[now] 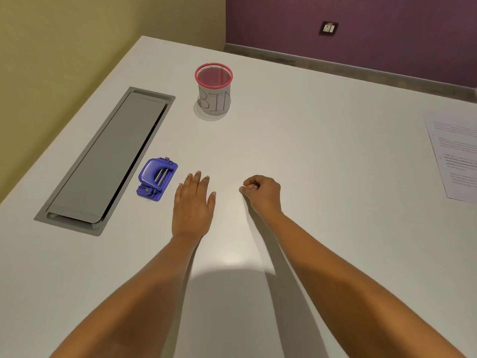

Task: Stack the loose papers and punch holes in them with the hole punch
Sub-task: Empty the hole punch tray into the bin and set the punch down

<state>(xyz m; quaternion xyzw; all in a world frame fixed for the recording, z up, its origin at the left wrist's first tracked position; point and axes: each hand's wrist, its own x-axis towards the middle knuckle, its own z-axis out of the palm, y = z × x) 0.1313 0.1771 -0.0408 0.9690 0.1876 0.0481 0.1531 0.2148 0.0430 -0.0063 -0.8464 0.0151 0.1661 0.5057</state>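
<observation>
A blue hole punch (pixel 157 179) lies on the white table (pixel 322 228), left of centre. Just to its right my left hand (pixel 193 202) rests flat, palm down, fingers spread, holding nothing and not touching the punch. My right hand (pixel 262 193) is further right, its fingers curled in with thumb and fingertips pinched together; I see nothing in it. Printed white papers (pixel 456 158) lie at the table's right edge of view, partly cut off, well away from both hands.
A pink-rimmed mesh cup labelled BIN (pixel 214 90) stands at the back centre. A grey cable hatch (pixel 108 161) is set flush into the table on the left, beside the punch. The yellow wall runs along the table's left edge.
</observation>
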